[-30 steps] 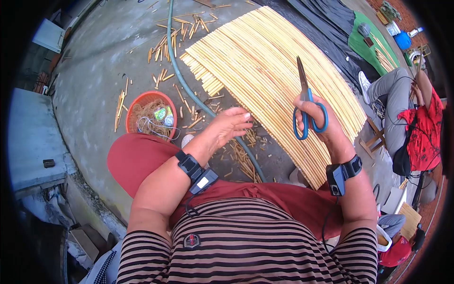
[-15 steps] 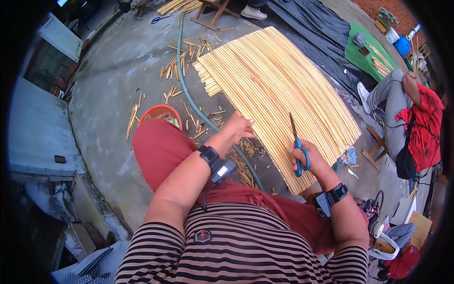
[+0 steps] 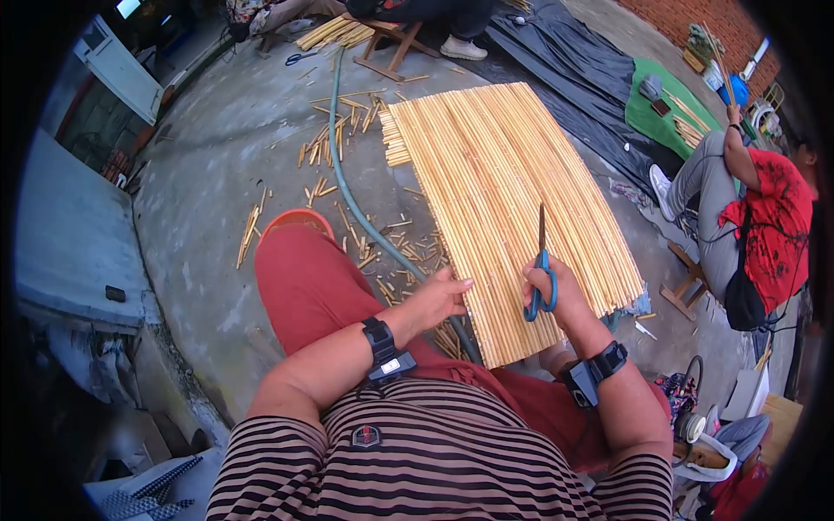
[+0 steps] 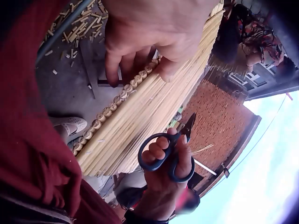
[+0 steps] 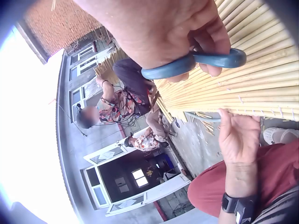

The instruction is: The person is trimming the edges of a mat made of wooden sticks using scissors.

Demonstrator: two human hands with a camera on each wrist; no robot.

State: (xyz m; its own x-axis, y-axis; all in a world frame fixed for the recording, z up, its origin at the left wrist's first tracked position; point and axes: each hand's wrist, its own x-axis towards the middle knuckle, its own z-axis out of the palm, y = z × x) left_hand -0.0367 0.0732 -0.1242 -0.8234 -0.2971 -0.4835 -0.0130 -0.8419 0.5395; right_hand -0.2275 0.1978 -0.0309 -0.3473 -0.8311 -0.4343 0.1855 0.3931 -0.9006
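Observation:
A mat of yellow bamboo sticks (image 3: 512,200) lies on the concrete floor, running away from my knees. My left hand (image 3: 443,295) grips its near left corner, thumb on top and fingers curled under the stick ends (image 4: 121,95). My right hand (image 3: 556,295) holds blue-handled scissors (image 3: 540,278) over the mat's near end, with the blades together and pointing away from me. The same scissors (image 4: 170,149) show in the left wrist view, and their blue handle loop (image 5: 196,63) in the right wrist view.
A green hose (image 3: 356,200) runs along the mat's left side among several short bamboo offcuts (image 3: 330,139). An orange basket (image 3: 295,219) peeks out behind my left knee. A seated person in red (image 3: 764,217) works at the right; black sheeting (image 3: 573,78) lies beyond the mat.
My right hand has brought the scissors down from the air to the mat's near end. My left hand has moved from open above the floor to gripping the mat's corner.

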